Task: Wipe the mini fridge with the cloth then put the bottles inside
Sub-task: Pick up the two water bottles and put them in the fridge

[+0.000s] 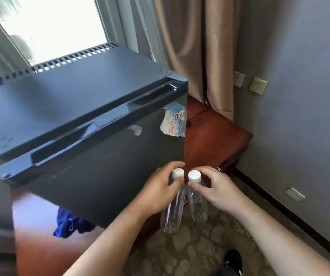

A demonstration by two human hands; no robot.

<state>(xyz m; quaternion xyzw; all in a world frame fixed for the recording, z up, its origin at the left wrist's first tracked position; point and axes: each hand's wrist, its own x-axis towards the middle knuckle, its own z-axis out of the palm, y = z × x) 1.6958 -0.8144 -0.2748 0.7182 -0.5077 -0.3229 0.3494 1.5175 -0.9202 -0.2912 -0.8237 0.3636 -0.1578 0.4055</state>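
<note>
A person standing at a dark mini fridge grips two clear plastic bottles by the neck, one in each hand, just in front of the fridge's lower right corner. The fridge door is shut, so nothing of its inside shows; a torn, crumpled label is stuck near the door's upper right edge. The fridge stands on a reddish wooden cabinet beside beige curtains and a bright window.

Both bottles have white caps and look clear throughout; whether they hold water cannot be told. The left bottle tilts, its base toward the patterned carpet; the right bottle stands closer to upright. The caps sit side by side, nearly touching.

A blue cloth lies crumpled on the cabinet top below the fridge's front, its upper part hidden behind the door's bottom edge. A black cable runs behind the fridge and is mostly out of sight. A dark shoe is cut off at the frame's bottom.

The left hand is wrapped around the left bottle's neck, thumb and fingers closed below the cap. The right hand pinches the right bottle's neck between thumb and curled fingers.
</note>
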